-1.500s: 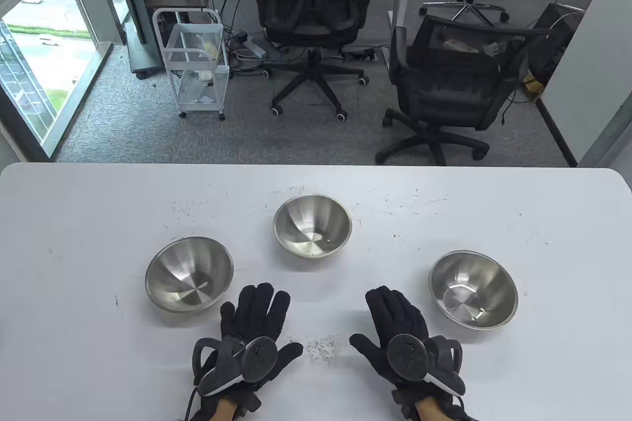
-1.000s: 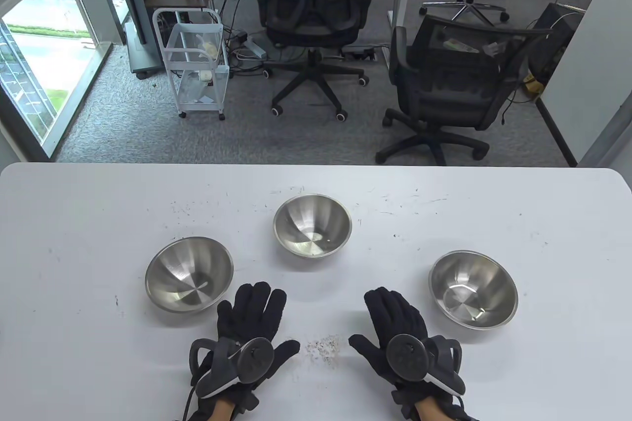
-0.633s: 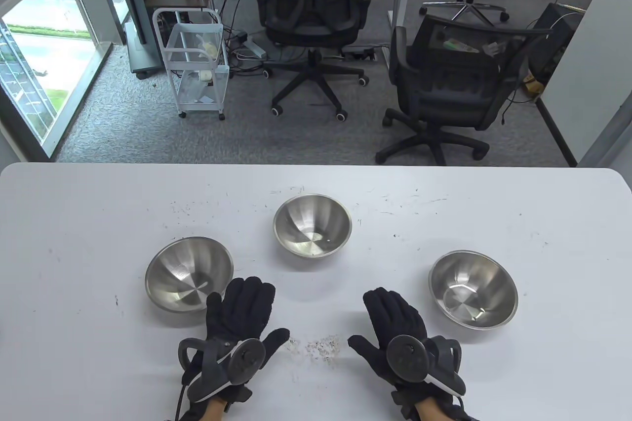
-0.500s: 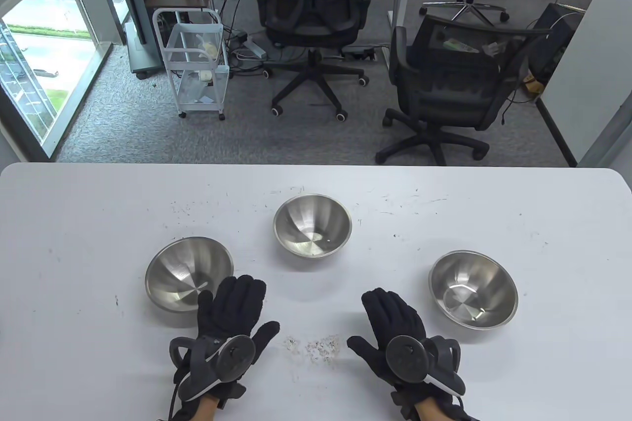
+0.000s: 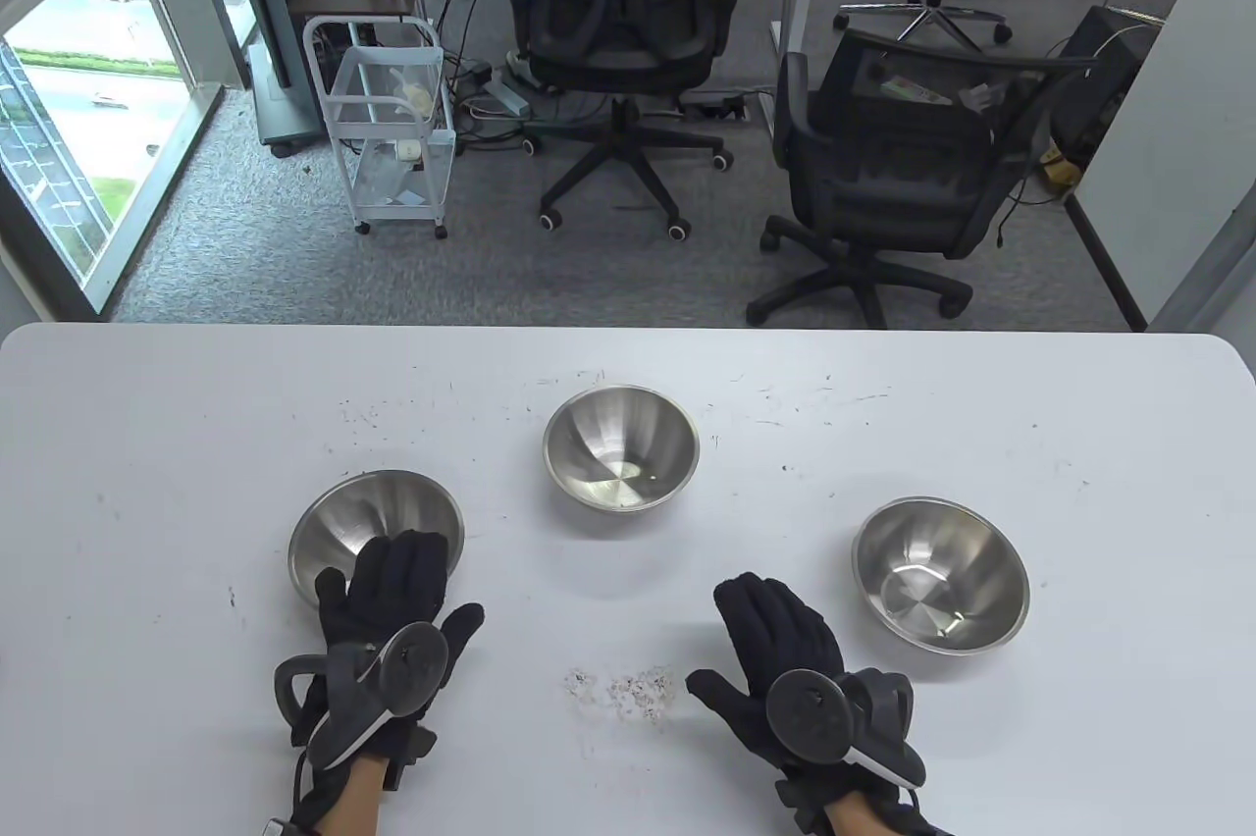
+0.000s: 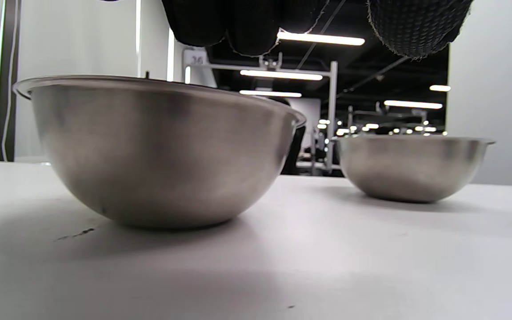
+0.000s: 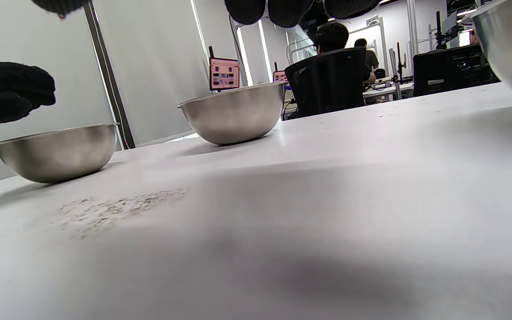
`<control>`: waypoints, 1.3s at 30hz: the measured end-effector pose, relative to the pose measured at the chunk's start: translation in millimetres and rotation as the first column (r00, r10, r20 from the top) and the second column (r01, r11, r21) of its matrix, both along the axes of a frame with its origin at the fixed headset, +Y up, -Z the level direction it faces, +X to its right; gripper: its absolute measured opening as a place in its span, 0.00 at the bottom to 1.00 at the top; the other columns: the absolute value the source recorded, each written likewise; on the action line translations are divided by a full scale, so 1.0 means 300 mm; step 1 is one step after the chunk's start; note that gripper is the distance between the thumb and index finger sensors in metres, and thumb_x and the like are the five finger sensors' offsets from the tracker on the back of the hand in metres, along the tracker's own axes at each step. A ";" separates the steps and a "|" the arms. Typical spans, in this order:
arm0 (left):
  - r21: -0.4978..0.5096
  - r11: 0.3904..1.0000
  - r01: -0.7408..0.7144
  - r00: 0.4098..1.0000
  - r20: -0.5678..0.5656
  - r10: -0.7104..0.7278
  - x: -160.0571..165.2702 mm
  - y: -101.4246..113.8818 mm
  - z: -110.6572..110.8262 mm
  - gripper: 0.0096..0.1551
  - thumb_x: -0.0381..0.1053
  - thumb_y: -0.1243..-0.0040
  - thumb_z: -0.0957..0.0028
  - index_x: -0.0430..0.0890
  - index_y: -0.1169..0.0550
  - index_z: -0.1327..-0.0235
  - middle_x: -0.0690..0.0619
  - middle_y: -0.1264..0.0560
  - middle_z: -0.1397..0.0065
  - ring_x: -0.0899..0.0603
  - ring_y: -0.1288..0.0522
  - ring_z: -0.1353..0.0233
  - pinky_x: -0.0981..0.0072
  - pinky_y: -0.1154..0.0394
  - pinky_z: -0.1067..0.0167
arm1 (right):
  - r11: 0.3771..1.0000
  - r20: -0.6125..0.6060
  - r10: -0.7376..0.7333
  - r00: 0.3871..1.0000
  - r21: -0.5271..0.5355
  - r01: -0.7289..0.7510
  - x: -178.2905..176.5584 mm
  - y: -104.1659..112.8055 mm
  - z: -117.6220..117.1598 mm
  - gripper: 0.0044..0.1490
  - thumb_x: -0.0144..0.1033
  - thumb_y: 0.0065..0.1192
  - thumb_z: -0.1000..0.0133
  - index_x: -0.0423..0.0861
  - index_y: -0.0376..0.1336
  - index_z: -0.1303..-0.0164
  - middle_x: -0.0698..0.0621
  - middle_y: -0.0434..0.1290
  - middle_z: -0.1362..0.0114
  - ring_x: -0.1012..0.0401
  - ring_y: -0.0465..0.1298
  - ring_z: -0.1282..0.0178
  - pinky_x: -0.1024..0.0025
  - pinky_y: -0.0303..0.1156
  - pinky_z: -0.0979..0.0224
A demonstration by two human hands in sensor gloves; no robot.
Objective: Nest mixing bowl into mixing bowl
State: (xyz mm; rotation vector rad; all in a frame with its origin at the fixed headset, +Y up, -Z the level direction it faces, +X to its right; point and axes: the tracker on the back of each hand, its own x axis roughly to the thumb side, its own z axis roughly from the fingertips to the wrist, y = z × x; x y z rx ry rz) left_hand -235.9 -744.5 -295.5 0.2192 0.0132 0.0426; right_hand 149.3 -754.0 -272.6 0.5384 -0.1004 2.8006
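Under left grip (image 5: 392, 596) (fingers spread): left bowl (image 5: 378, 522)

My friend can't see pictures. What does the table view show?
Three shiny metal bowls sit apart on a white table: the left bowl, the middle bowl and the right bowl. The gloved left hand reaches over the left bowl; the right hand lies open beside some crumbs.

left hand (image 5: 388, 605) hides near rim of left bowl (image 5: 378, 512); contact unclear.
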 end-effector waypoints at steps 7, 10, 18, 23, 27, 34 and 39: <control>-0.067 0.996 0.054 0.996 -0.063 -0.058 -0.011 -0.031 -0.027 0.42 0.68 0.43 0.43 0.54 0.33 0.16 0.50 0.26 0.15 0.36 0.32 0.15 0.27 0.44 0.24 | 1.000 0.000 -0.004 1.000 0.001 0.004 0.000 0.002 0.002 0.54 0.70 0.52 0.47 0.52 0.48 0.14 0.46 0.57 0.10 0.43 0.61 0.13 0.37 0.60 0.21; -0.098 0.993 0.071 0.994 -0.077 -0.079 -0.014 -0.042 -0.037 0.39 0.67 0.43 0.42 0.55 0.30 0.17 0.50 0.24 0.17 0.37 0.31 0.15 0.27 0.43 0.24 | 1.000 0.001 -0.004 1.000 -0.001 0.004 0.000 0.003 0.002 0.55 0.70 0.52 0.47 0.52 0.48 0.14 0.46 0.58 0.11 0.43 0.61 0.13 0.38 0.60 0.22; -0.165 0.985 0.053 0.993 -0.098 -0.070 -0.019 -0.069 -0.060 0.28 0.59 0.46 0.36 0.58 0.24 0.23 0.51 0.17 0.21 0.40 0.23 0.19 0.32 0.39 0.24 | 1.000 0.000 -0.006 1.000 -0.002 0.006 0.000 0.003 0.002 0.54 0.70 0.52 0.47 0.52 0.48 0.14 0.46 0.58 0.11 0.43 0.61 0.13 0.38 0.60 0.22; -0.168 0.983 0.073 0.991 -0.096 -0.090 -0.011 -0.072 -0.064 0.22 0.55 0.47 0.34 0.63 0.20 0.28 0.63 0.13 0.26 0.44 0.17 0.24 0.37 0.32 0.27 | 1.000 -0.001 -0.005 1.000 -0.002 0.005 0.000 0.004 0.003 0.54 0.70 0.52 0.47 0.52 0.48 0.14 0.46 0.58 0.11 0.43 0.61 0.13 0.38 0.60 0.22; -0.162 0.984 0.079 0.991 -0.092 -0.095 -0.008 -0.069 -0.063 0.21 0.54 0.46 0.34 0.64 0.19 0.31 0.67 0.10 0.31 0.46 0.13 0.29 0.38 0.30 0.27 | 1.000 -0.002 -0.004 1.000 -0.003 0.004 -0.001 0.006 0.003 0.54 0.70 0.52 0.47 0.52 0.48 0.14 0.46 0.58 0.11 0.43 0.61 0.13 0.38 0.61 0.22; -0.126 0.988 0.087 0.990 -0.099 -0.100 -0.007 -0.069 -0.063 0.21 0.53 0.45 0.35 0.66 0.17 0.33 0.69 0.09 0.34 0.48 0.11 0.32 0.41 0.28 0.27 | 1.000 -0.002 -0.004 1.000 -0.005 0.004 -0.001 0.008 0.004 0.54 0.70 0.52 0.47 0.52 0.48 0.14 0.46 0.58 0.11 0.43 0.61 0.13 0.38 0.61 0.22; -0.106 0.991 0.087 0.992 -0.081 -0.095 0.006 -0.058 -0.056 0.21 0.53 0.44 0.36 0.67 0.18 0.33 0.69 0.09 0.35 0.48 0.11 0.32 0.42 0.27 0.28 | 1.000 -0.001 -0.006 1.000 -0.003 0.006 0.000 0.010 0.004 0.54 0.70 0.52 0.47 0.52 0.48 0.14 0.46 0.58 0.11 0.43 0.61 0.13 0.38 0.60 0.22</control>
